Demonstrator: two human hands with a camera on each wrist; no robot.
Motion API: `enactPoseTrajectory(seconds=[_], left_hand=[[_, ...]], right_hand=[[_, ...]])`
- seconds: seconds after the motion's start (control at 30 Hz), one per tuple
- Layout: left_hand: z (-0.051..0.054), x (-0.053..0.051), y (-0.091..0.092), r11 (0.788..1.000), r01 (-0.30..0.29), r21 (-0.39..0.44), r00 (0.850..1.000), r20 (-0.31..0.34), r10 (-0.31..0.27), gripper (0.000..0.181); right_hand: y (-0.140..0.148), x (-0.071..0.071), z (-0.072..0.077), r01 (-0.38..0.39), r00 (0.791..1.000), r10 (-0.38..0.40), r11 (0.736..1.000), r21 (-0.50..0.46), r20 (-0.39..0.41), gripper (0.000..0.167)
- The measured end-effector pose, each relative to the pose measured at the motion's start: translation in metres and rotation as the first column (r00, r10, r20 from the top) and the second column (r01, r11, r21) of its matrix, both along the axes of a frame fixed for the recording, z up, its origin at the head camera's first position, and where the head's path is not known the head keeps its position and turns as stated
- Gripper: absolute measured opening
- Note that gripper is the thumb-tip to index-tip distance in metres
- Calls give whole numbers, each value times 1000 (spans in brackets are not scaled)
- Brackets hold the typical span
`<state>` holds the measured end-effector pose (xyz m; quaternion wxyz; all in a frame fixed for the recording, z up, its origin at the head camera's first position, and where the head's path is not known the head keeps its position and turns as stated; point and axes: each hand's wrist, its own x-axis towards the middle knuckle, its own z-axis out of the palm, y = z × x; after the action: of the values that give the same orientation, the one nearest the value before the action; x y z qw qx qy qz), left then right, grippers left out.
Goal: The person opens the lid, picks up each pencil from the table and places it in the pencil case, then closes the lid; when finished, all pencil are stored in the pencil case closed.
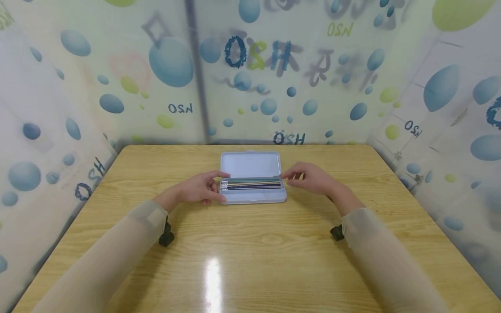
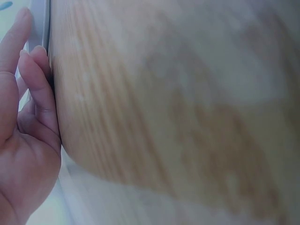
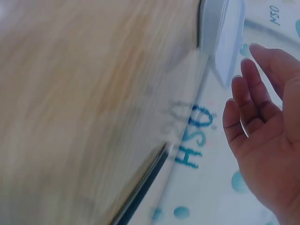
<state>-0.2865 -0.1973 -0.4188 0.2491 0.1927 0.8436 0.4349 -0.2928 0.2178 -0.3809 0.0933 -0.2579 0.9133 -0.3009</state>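
Note:
A pale blue pencil case (image 1: 250,196) lies on the table with its lid (image 1: 250,164) raised at the back. Several pencils (image 1: 254,184), dark, green and yellowish, lie side by side in its rear compartment. My left hand (image 1: 199,187) holds the left end of the case, the thumb at the front corner and the index finger near the hinge. At the right end, my right hand (image 1: 311,177) has its fingers loosely bent and holds nothing. In the right wrist view these fingers hang apart from the case (image 3: 213,23).
The wooden table (image 1: 250,243) ends at patterned curtains (image 1: 250,95) behind and at both sides. A dark slim rod (image 3: 143,187) with a light tip shows in the right wrist view; its kind cannot be told. Dark wrist devices (image 1: 337,232) hang below both sleeves.

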Motion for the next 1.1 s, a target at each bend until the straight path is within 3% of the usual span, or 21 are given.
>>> enactPoseTrajectory(seconds=[0.2, 0.47, 0.73, 1.1], left_hand=[[1, 0, 0, 1000, 6, -1, 1000, -7, -6, 89], [1, -1, 0, 1000, 4, 3, 1000, -5, -4, 89], [0, -1, 1, 1000, 4, 3, 1000, -1, -4, 89], [-1, -1, 0, 1000, -1, -3, 1000, -4, 1, 89]], right_hand=[[33, 8, -4, 49, 999, -49, 999, 4, 20, 26], [71, 19, -10, 65, 998, -66, 998, 24, 17, 24], [104, 28, -12, 82, 994, -85, 996, 39, 66, 26], [126, 25, -18, 102, 982, -114, 991, 87, 149, 41]])
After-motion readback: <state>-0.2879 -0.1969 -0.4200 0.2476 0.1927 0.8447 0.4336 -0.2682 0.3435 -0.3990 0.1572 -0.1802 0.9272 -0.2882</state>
